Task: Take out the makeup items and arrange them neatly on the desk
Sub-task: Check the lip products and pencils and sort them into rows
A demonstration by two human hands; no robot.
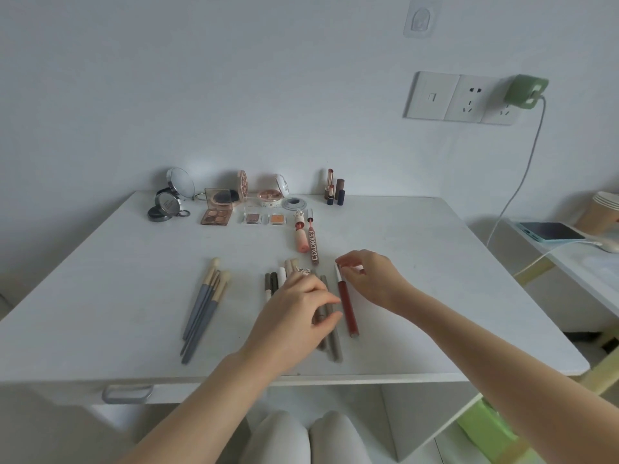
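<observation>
We are aligning the pens; our right hand (368,276) pinches the red lip pen (346,304) at its twelve o'clock tip on the tabletop (435,262); our left hand (298,306) rests with loose fingers on the pencil row (330,333); next, nudge it parallel.

White desk (435,262), brushes (204,306), pencils (331,343), red lip tube (346,306), compacts (167,205), palettes (216,216), lipsticks (335,192)

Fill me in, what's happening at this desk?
A person is laying out makeup on a white desk. The right hand pinches the top of a red lip gloss tube lying beside a row of pencils, which the left hand rests on. Brushes, compacts and lipsticks are already arranged.
</observation>
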